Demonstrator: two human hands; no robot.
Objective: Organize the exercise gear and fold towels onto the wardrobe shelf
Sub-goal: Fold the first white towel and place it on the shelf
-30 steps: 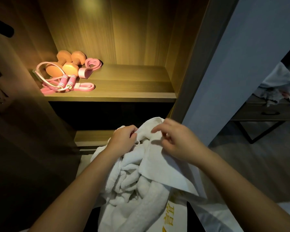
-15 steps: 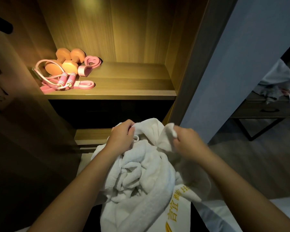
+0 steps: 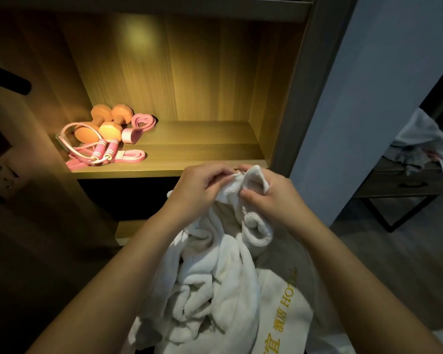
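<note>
- Left hand (image 3: 201, 186) is curling its fingers round a bunched top edge of the white towel (image 3: 215, 282). It is sitting just right of frame centre.
- Right hand (image 3: 275, 200) is pinching the same edge at 3 o'clock of the left hand, thumb pressing on the near face. The two hands are almost touching.
- The towel is hanging from that double grip toward 6 o'clock, twisted into rolls. Gold lettering (image 3: 284, 310) is showing at 5 o'clock. It is not yet folded and not yet on the shelf.
- The wardrobe shelf (image 3: 210, 145) is lying at 12 o'clock of the hands, lit from above.
- The gear is sitting grouped at the shelf's left end, 10 o'clock in frame: orange dumbbells (image 3: 108, 123), pink jump rope (image 3: 104, 152), pink resistance bands (image 3: 141, 121).
- Judgement: the step in hand looks like locating a hem or corner before folding.
- Judgement on doing it well: one hand should be anchoring a corner while the other is sliding along the hem toward 3 o'clock until the next corner comes taut. The cloth should then be lifting clear and shaking flat.
- Judgement on risk: folding while the rolls are twisted is likely to give a lumpy stack. The towel will probably sit best at 3 o'clock of the gear.
</note>
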